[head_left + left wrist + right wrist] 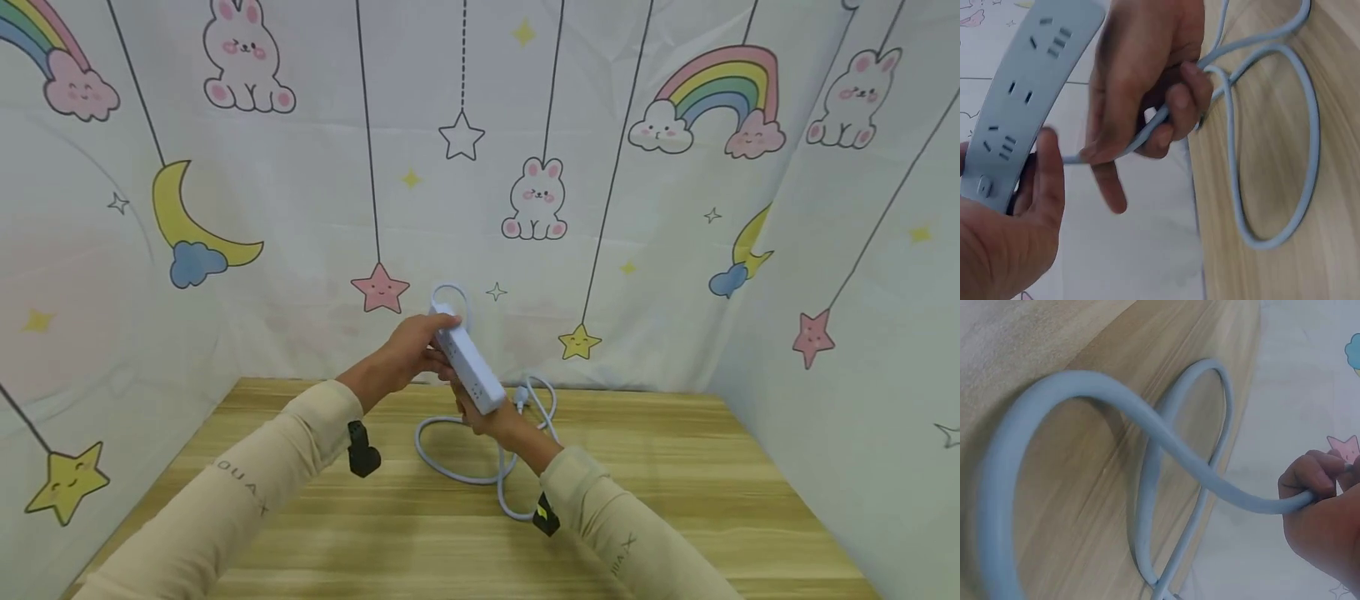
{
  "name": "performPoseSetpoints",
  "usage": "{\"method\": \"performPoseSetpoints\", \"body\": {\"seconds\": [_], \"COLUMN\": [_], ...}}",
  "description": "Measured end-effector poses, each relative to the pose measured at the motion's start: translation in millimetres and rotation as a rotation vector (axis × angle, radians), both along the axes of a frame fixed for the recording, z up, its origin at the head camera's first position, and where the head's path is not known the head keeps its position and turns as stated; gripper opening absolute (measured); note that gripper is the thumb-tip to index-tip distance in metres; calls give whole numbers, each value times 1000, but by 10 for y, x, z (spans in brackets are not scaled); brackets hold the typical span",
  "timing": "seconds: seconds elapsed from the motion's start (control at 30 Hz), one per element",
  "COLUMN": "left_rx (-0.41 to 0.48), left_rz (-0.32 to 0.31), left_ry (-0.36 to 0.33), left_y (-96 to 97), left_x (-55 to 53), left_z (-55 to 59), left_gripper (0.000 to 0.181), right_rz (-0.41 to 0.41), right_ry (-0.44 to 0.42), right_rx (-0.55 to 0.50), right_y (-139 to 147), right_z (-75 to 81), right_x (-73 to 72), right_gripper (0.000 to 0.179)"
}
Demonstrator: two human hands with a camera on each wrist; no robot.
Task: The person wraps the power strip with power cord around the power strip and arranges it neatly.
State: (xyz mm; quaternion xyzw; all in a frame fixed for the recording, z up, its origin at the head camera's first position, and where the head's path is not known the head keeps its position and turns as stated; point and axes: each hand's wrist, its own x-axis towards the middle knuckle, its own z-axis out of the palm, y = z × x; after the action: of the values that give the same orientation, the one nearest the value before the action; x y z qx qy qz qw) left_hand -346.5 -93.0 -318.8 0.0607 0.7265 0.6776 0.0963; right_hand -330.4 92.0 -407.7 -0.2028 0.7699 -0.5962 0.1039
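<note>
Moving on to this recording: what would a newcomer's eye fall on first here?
Probably the pale power strip raised near the middle of the head view, gripped by the left hand while the right hand holds the cord. Next, the cord's loose loops on the wood-grain table below, and the white, cartoon-printed backdrop behind.

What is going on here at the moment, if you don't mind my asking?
A person is handling a white power strip with both hands. The left hand grips the strip, raised above the wooden table, while the right hand holds the cord close beside it. The rest of the cord trails in loose loops over the table, and the plug shows towards the far edge.
</note>
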Motion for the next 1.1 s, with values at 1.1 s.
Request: {"method": "performPoseSetpoints", "body": {"seconds": [1.1], "left_rx": [418], "left_rz": [294], "left_ry": [112], "left_y": [-329], "left_x": [-85], "left_z": [-510], "left_gripper": [55], "right_rz": [94], "right_ry": [85], "right_rx": [257], "right_y": [355], "right_z": [-133], "right_x": [96], "right_gripper": [33]}}
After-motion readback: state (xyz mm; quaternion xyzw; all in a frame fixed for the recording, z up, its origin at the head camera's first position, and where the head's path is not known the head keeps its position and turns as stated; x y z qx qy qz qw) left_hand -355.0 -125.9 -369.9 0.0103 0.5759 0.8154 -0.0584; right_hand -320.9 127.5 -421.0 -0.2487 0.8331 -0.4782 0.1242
